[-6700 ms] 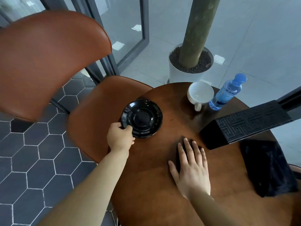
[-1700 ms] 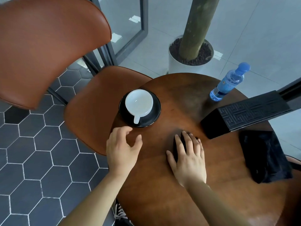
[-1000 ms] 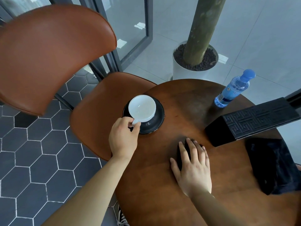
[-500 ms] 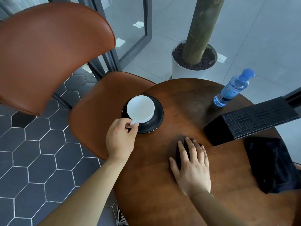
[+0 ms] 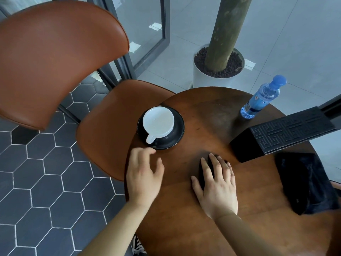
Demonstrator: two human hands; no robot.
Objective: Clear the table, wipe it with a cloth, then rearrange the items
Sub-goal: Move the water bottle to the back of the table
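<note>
The rearranging step is judged in hand: the white cup (image 5: 158,122) is seen set on the black saucer (image 5: 160,128) at frame centre on the counter (image 5: 193,209), the left hand (image 5: 143,177) released just below it and the right hand (image 5: 217,185) pressed flat on a dark item, so the bottle (image 5: 262,97) at upper right may be placed next.

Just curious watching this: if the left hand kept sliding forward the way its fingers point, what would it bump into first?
Probably the black saucer holding the white cup: the left hand points at its near rim, close to the cup's handle. Hand height is unclear.
</note>
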